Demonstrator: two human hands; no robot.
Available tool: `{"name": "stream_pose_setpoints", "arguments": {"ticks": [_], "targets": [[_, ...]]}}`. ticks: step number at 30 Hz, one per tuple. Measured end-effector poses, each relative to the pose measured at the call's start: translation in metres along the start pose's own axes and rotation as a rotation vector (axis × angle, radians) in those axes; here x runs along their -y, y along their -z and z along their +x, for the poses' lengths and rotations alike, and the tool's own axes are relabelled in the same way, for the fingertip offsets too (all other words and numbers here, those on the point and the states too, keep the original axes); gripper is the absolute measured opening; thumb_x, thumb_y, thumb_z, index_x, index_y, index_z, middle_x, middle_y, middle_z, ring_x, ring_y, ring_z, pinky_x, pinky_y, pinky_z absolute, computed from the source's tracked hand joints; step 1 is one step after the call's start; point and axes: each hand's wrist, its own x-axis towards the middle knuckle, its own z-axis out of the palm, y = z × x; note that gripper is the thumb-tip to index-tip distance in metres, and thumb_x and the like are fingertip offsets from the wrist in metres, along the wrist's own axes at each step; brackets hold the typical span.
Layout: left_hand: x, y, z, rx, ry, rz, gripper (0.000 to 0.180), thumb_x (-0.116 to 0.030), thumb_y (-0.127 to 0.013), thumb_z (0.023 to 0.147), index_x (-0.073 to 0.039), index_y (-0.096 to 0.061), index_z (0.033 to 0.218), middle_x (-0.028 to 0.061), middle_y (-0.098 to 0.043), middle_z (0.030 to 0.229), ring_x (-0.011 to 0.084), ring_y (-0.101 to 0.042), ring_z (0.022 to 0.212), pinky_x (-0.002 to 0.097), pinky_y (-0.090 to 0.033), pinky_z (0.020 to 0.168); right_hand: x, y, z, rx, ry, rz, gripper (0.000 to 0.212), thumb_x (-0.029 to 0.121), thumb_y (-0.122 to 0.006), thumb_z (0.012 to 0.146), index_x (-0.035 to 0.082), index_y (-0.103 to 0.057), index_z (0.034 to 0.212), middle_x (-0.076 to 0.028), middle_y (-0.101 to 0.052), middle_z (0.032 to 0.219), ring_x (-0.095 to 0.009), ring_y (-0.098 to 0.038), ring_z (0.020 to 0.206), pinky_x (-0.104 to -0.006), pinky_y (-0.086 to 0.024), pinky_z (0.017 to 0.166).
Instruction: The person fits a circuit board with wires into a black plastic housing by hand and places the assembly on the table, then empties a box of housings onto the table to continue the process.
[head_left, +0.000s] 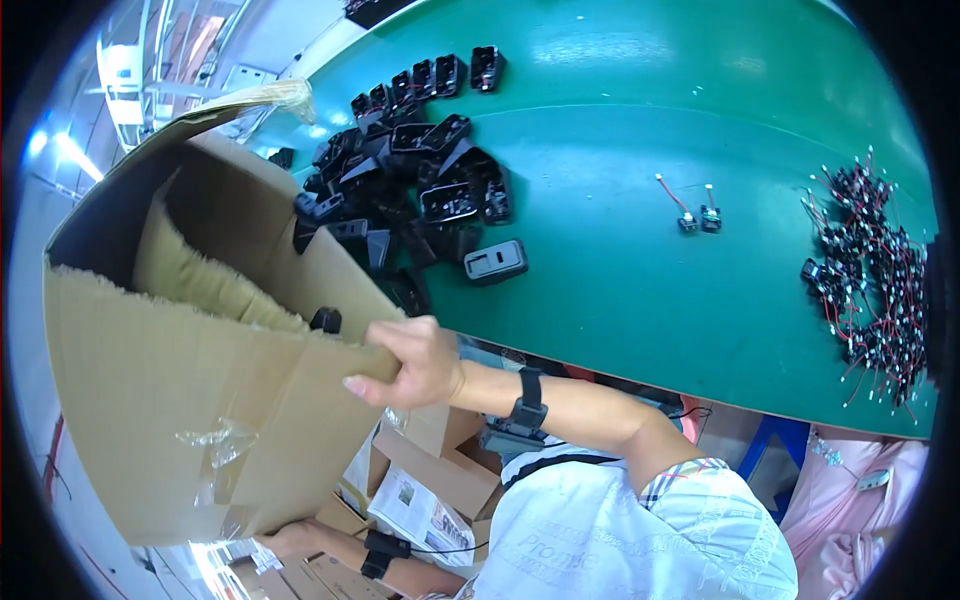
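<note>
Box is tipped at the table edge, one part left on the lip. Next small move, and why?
Probably tilt the cardboard box a bit more. One black part sits on its lower edge, short of the pile of black parts on the green table. The right hand grips that edge; the left hand supports the bottom.

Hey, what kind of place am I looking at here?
Probably a factory assembly line. A long green work surface carries a heap of identical black plastic housings and a tangle of small wired switches, while both hands tip a big cardboard box beside it.
</note>
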Motion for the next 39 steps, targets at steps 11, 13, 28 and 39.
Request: {"name": "stream_pose_setpoints", "arguments": {"ticks": [11, 13, 28, 39], "targets": [[0.081, 0.034, 0.005, -0.092, 0.141, -0.134, 0.054, -0.029, -0.044, 0.102, 0.016, -0.065, 0.122, 0.0296, -0.066, 0.122, 0.0358, -0.067, 0.108, 0.0480, -0.061, 0.089, -0.006, -0.030, -0.007, 0.098, 0.084, 0.117, 0.041, 0.034, -0.082, 0.077, 0.004, -0.055, 0.072, -0.011, -0.050, 0.061, -0.030, -0.051, 0.049, -0.0383, -0.039, 0.045], [0.051, 0.030, -0.001, -0.085, 0.179, -0.246, 0.054, -0.028, -0.043, 0.101, 0.016, -0.066, 0.123, 0.0293, -0.066, 0.122, 0.0365, -0.067, 0.108, 0.0491, -0.062, 0.090, 0.003, -0.029, 0.000, 0.111, 0.110, 0.113, 0.042, 0.034, -0.082, 0.076, 0.003, -0.053, 0.071, -0.011, -0.048, 0.061, -0.030, -0.049, 0.048, -0.0392, -0.038, 0.046], [0.012, -0.022, 0.060, -0.069, 0.053, -0.267, 0.045, -0.026, -0.046, 0.099, 0.013, -0.070, 0.100, 0.0222, -0.071, 0.107, 0.0324, -0.069, 0.092, 0.0459, -0.061, 0.083, -0.011, -0.041, 0.012, -0.049, -0.006, 0.149, 0.038, 0.029, -0.081, 0.079, 0.002, -0.055, 0.073, -0.014, -0.053, 0.061, -0.030, -0.053, 0.050, -0.0365, -0.042, 0.048], [0.073, 0.014, 0.041, -0.172, 0.274, -0.275, 0.049, -0.028, -0.048, 0.100, 0.014, -0.071, 0.111, 0.0271, -0.071, 0.114, 0.0348, -0.070, 0.099, 0.0453, -0.061, 0.085, -0.006, -0.061, 0.008, 0.031, 0.090, 0.173, 0.042, 0.032, -0.082, 0.077, 0.004, -0.052, 0.069, -0.012, -0.048, 0.058, -0.030, -0.048, 0.047, -0.0377, -0.038, 0.045]]}}
